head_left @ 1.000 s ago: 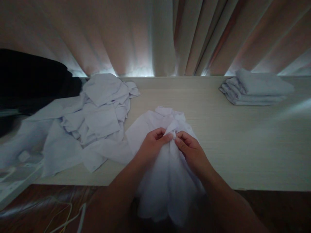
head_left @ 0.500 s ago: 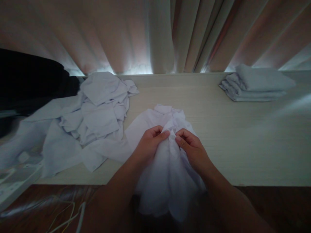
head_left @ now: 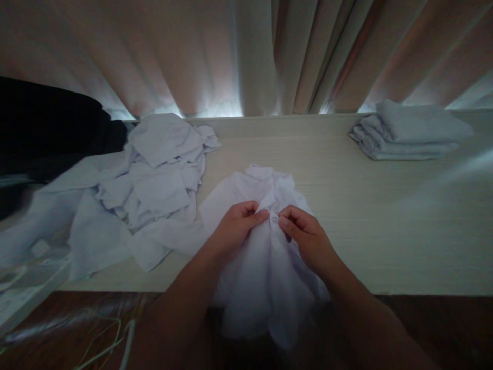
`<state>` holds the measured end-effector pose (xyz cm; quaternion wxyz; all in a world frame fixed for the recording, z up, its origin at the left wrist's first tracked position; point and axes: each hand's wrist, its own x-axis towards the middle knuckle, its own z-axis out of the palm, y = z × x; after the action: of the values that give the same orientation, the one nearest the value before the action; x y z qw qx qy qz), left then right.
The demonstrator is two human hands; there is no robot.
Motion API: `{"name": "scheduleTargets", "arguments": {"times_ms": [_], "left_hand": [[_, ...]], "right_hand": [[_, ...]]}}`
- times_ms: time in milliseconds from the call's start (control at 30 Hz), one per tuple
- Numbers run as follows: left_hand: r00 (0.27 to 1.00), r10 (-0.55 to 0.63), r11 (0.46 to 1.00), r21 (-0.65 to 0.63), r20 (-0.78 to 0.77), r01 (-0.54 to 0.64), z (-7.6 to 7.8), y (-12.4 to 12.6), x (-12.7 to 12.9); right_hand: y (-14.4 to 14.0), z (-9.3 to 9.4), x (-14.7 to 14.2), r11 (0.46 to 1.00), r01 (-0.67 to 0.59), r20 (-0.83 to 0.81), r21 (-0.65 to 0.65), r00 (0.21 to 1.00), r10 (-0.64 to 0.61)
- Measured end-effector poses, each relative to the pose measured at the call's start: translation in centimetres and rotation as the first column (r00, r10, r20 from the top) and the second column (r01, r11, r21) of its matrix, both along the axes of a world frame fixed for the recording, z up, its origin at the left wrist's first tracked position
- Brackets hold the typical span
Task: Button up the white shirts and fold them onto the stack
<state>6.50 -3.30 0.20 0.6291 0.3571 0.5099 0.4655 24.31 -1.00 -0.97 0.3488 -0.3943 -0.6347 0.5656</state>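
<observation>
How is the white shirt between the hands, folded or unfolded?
The white shirt is unfolded: its upper part lies rumpled on the table, while its lower part hangs loosely over the near edge.

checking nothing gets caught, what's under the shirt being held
The pale tabletop shows around the upper part of the white shirt, whose lower end reaches past the front edge. What the shirt covers cannot be seen.

Two bare hands (head_left: 239, 226) and two bare forearms (head_left: 188, 285)
</observation>
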Motion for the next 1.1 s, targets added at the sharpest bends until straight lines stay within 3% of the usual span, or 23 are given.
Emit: {"name": "scheduleTargets", "arguments": {"times_ms": [233, 500, 600, 700, 800, 867, 967, 1100], "left_hand": [[0.997, -0.01, 1.0, -0.018, -0.079, 0.009, 0.6, 0.0, -0.1], [0.998, -0.04, 0.999, -0.018, -0.054, 0.04, 0.5, -0.1, -0.2], [0.974, -0.015, 0.998, 0.051, -0.224, 0.027, 0.7, 0.2, -0.3], [0.834, 0.042, 0.99, 0.135, -0.55, 0.039, 1.6, 0.0, -0.7], [0.541, 0.118, 0.985, 0.166, -0.833, 0.04, 3.0, -1.6, -0.8], [0.396, 0.074, 0.987, 0.123, -0.915, 0.1, 3.5, -3.0, -0.6], [0.369, -0.082, 0.966, 0.017, -0.926, 0.256, 2.6, -4.4, 0.2], [0.504, -0.152, 0.937, 0.038, -0.85, 0.346, 0.4, -3.7, 0.6]], "right_hand": [[0.1, 0.3, 0.4, 1.0, -0.021, 0.019, 0.022, 1.0, 0.021], [-0.2, 0.6, 0.3, 0.997, -0.023, 0.084, 0.077, 0.996, 0.016], [0.0, 0.1, 0.2, 0.999, 0.034, 0.055, 0.02, 0.998, -0.035], [0.4, -0.6, 0.2, 0.989, 0.126, -0.011, -0.083, 0.992, -0.127], [1.0, -1.1, 0.2, 0.969, 0.186, -0.089, -0.162, 0.975, -0.202], [1.3, -1.4, 0.2, 0.957, 0.221, -0.121, -0.187, 0.962, -0.246], [1.8, -1.6, 0.2, 0.945, 0.272, -0.135, -0.183, 0.945, -0.299], [2.4, -2.0, 0.1, 0.936, 0.297, -0.129, -0.189, 0.937, -0.324]]}}
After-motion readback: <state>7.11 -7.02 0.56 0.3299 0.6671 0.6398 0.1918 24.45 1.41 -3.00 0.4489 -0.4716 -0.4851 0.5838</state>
